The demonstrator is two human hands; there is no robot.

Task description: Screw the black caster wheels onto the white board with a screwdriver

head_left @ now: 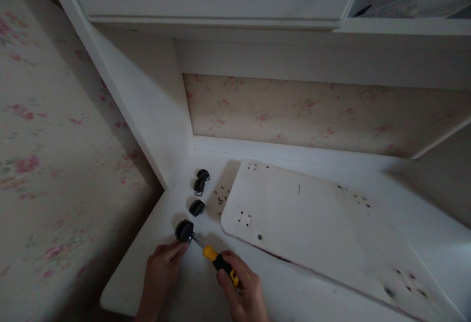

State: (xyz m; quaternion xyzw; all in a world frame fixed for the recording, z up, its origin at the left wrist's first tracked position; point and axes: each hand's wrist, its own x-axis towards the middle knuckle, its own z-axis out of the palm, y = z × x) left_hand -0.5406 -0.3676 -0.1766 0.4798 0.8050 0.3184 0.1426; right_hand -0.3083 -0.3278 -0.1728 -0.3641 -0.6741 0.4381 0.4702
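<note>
1. The right hand [243,287] is closed around the grip of a yellow-and-black-handled screwdriver [221,261]. Its thin metal shaft points up and to the left, and the tip meets the base of a black caster wheel [184,230].
2. The left hand [162,268] lies just below and to the left of that black caster wheel, fingers stretched forward so the fingertips touch its lower edge. From this angle I cannot tell whether they pinch it or only steady it.
3. The caster stands near the front left corner of the white surface [191,292], between the two hands and closer to the left one.
4. The caster looks small, hard and light, with a round wheel that would likely roll or twist away under the tool's push. The firmer hold is probably on its metal bracket rather than on the wheel.
5. The screwdriver looks stiff and light. Its ribbed handle offers a sure grip, and the slim shaft should be left free.
6. Three more black casters [196,208] sit in a loose row behind the first one, towards the corner.
7. Small dark screws [221,198] are scattered just right of them.
8. A white flat board [312,219] with drilled holes lies across the surface to the right, its near corner close to the screwdriver.
</note>
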